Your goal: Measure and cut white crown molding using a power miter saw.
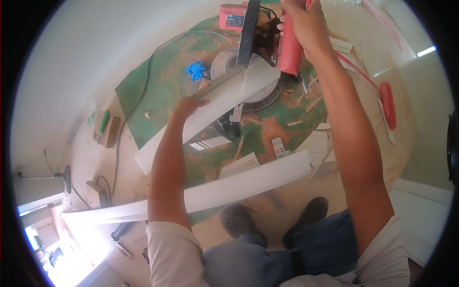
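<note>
One board (217,106), centre: probably light, stiff; best held by long edges. Left hand (191,104), loosely spread, on it; right hand (308,28), wrapped round saw (289,50), top.

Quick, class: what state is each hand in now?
Left hand: on the white board, fingers mostly hidden; open or closed cannot be told.
Right hand: closed on the red-and-black saw.

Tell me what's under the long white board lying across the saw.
Under the white board, part of the dark round base of the saw shows, with a green sheet beneath. Anything else the board covers can't be seen.
</note>
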`<state>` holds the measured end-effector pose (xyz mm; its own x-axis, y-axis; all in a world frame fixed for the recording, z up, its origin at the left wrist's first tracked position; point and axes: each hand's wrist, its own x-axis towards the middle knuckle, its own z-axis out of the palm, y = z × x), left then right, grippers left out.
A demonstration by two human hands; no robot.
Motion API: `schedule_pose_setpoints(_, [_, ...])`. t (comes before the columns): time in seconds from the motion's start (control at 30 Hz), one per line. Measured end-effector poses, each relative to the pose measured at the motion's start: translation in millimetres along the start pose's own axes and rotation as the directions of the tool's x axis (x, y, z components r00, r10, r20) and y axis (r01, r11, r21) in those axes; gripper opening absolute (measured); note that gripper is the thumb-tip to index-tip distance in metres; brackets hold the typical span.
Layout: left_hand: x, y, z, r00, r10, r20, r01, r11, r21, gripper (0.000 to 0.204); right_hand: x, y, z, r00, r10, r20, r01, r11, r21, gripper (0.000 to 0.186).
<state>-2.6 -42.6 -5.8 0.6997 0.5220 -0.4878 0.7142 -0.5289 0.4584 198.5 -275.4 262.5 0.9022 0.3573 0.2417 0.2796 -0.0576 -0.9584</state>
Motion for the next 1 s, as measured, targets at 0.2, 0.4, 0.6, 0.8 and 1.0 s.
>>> schedule_pose_setpoints(0.2, [0, -6, 8, 0.999, -0.045, 0.018, 0.046, 0.999, -0.029, 0.069, -48, 9, 3, 1.0, -0.012, -0.017, 0.011, 0.996, -0.083, 0.031])
schedule_pose_setpoints(0.4, [-1, 10, -5, 1.0, -0.026, 0.009, 0.026, 0.995, -0.099, 0.071, -72, 4, -2, 0.995, 0.077, -0.056, -0.083, 0.991, -0.108, 0.043])
schedule_pose_setpoints(0.6, [2, 1, 3, 0.997, -0.055, 0.051, 0.064, 0.977, -0.201, 0.076, -75, 51, 0, 0.957, -0.258, -0.134, 0.178, 0.884, -0.431, 0.056])
schedule_pose_setpoints(0.8, [0, 2, 7, 0.997, -0.082, 0.006, 0.082, 0.986, -0.146, 0.071, -91, 47, -6, 0.988, -0.125, -0.086, 0.088, 0.935, -0.342, 0.053])
schedule_pose_setpoints(1.0, [-3, 3, 3, 0.996, -0.081, 0.038, 0.087, 0.973, -0.214, 0.07, -101, 71, 0, 0.982, -0.171, -0.075, 0.147, 0.956, -0.252, 0.043])
